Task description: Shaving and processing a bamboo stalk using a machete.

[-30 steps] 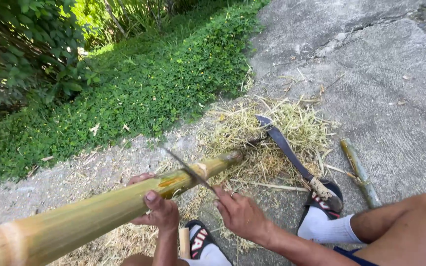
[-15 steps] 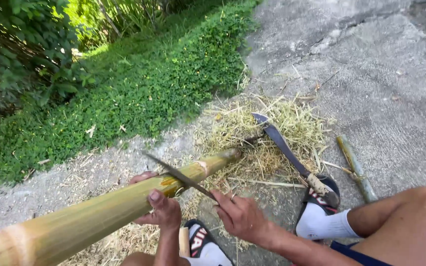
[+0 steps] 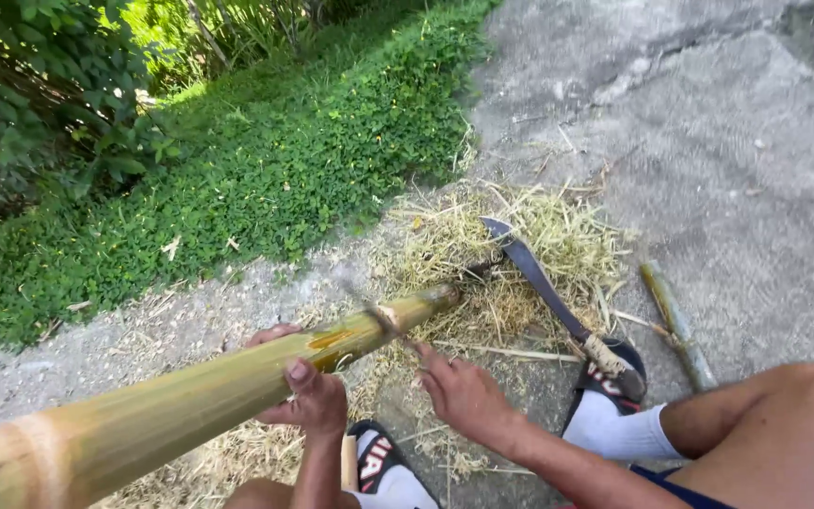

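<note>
A long green-yellow bamboo pole (image 3: 190, 396) runs from the lower left to its tip over a pile of shavings. My left hand (image 3: 305, 396) wraps around the pole near its middle. My right hand (image 3: 463, 391) grips the handle of a thin knife (image 3: 383, 320). The knife's blade is blurred and lies across the pole close to a pale ring near the tip.
A curved machete (image 3: 544, 283) with a rope-wound handle lies on the shavings pile (image 3: 501, 254), its handle by my right sandal (image 3: 614, 372). A short bamboo piece (image 3: 675, 325) rests on the concrete at right. Green ground cover (image 3: 237, 179) borders the left.
The knife was raised above the pole; it has swung down and now meets the pole near the tip. My left hand keeps its hold on the pole.
</note>
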